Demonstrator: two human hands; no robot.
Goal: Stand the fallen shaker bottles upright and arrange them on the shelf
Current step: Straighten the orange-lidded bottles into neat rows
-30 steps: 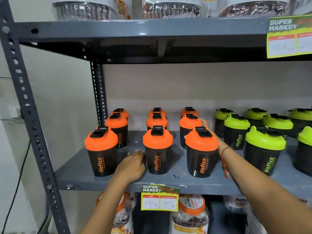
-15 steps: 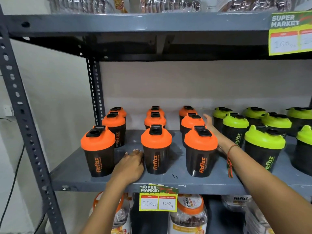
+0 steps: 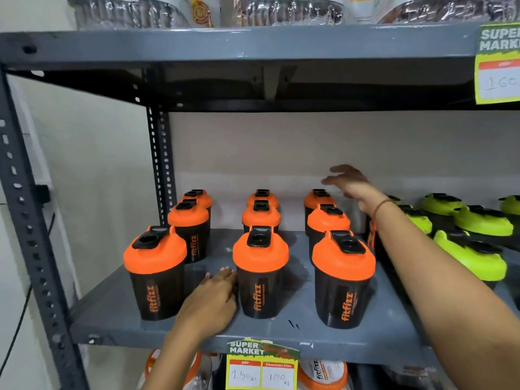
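Note:
Several black shaker bottles with orange lids stand upright in three rows on the grey shelf [image 3: 118, 319]; the front ones are at left [image 3: 156, 273], middle [image 3: 260, 273] and right [image 3: 343, 280]. Green-lidded shakers [image 3: 472, 256] stand at the right. My left hand [image 3: 212, 299] rests flat on the shelf, its fingers touching the side of the front middle bottle, holding nothing. My right hand [image 3: 349, 182] hovers with fingers spread above the back right orange bottle [image 3: 318, 199], gripping nothing.
A grey upper shelf [image 3: 239, 46] with foil-wrapped containers hangs close overhead. Perforated uprights [image 3: 28, 226] frame the left side. A yellow price tag [image 3: 263, 367] hangs off the shelf's front edge, another [image 3: 498, 63] at top right. Jars [image 3: 323, 375] sit on the shelf below.
My right hand has risen from between the orange and green bottles to above the back right orange bottle. The left hand stays on the shelf. The view has moved closer.

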